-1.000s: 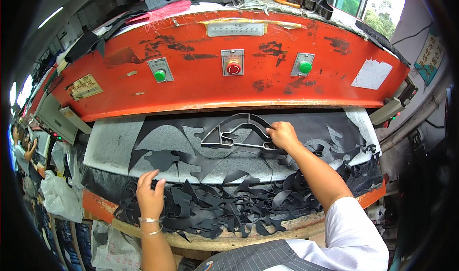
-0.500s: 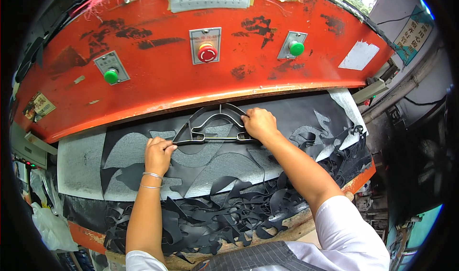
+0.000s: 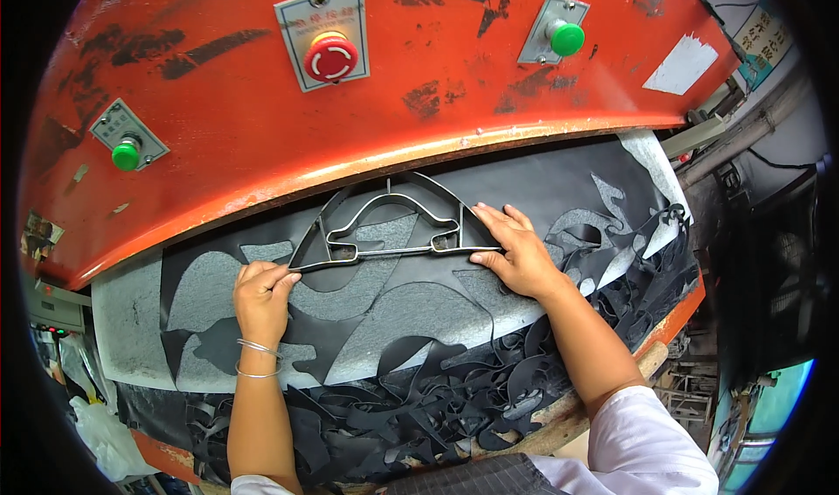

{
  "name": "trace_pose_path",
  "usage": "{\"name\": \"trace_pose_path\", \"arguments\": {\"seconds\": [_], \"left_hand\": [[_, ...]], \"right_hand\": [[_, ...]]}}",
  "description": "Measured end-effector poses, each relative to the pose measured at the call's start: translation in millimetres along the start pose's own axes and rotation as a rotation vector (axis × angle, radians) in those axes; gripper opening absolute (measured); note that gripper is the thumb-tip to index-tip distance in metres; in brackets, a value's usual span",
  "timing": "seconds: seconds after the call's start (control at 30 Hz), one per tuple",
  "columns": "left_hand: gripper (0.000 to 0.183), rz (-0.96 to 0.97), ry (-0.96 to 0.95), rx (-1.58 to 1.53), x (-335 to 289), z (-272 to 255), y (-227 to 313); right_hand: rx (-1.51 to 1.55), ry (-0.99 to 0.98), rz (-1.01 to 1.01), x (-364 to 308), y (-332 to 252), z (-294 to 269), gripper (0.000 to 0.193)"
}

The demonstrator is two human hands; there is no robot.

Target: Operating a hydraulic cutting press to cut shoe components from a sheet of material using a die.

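A metal strip cutting die [image 3: 398,252], arched with a smaller curved shape inside, lies on a black sheet of leather-like material [image 3: 533,180]. My left hand [image 3: 262,298] pinches the die's left corner between thumb and fingers. At the other end, my right hand [image 3: 529,263] has its thumb along the lower edge and its fingers on the upper side, closed around the right corner. Curved cut-outs in the sheet reveal the grey-white board [image 3: 131,320] below. The die's far top comes close to the machine's lower edge.
Beyond the die rises the red press front [image 3: 419,84], with a red button [image 3: 330,56] between two green buttons [image 3: 566,39]. Tangled black scraps [image 3: 411,416] heap along the near edge. A white plastic bag [image 3: 109,438] hangs at lower left.
My right hand has shifted from the die's upper right side to its right corner, its fingers now more spread. The left hand keeps its pinch. The view has moved closer and tilted.
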State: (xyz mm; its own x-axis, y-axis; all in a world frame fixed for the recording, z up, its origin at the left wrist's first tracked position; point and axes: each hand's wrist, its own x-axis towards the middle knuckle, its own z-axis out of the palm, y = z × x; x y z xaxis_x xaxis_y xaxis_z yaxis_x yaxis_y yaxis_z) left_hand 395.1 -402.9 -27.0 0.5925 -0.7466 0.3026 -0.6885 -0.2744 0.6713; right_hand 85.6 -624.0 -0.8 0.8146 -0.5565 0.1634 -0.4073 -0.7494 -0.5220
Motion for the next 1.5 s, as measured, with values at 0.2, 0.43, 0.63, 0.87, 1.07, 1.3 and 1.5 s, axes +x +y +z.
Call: {"name": "trace_pose_path", "arguments": {"seconds": [0.2,0.43,0.63,0.87,1.07,1.3,1.5], "left_hand": [[0.014,-0.004,0.008,-0.002,-0.4,0.8,-3.3],[0.011,0.041,0.021,0.014,3.5,-2.0,1.0],[0.01,0.079,0.02,0.061,4.7,-3.2,0.7],[0.016,0.013,-0.061,0.057,11.3,-8.1,3.8],[0.013,-0.025,0.292,0.046,29.6,-77.3,50.0],[0.021,0.204,0.151,0.319,104.0,-142.5,94.9],[0.026,-0.176,-0.547,0.13,-36.9,-147.4,166.3]], "right_hand": [[0.003,0.004,0.062,4.8,-5.5,0.8,0.061],[-0.006,0.003,0.063,9.2,-1.3,3.2,0.062],[-0.028,0.016,-0.004,8.8,-0.4,0.0,0.061],[-0.12,-0.088,0.049,15.6,-9.9,-11.2,0.075],[-0.069,0.846,-0.138,58.3,-43.8,-81.8,0.05],[-0.403,0.982,0.027,147.1,-59.3,-126.0,0.053],[0.015,-0.156,-0.093,-7.1,-130.6,-104.9,0.044]]}}
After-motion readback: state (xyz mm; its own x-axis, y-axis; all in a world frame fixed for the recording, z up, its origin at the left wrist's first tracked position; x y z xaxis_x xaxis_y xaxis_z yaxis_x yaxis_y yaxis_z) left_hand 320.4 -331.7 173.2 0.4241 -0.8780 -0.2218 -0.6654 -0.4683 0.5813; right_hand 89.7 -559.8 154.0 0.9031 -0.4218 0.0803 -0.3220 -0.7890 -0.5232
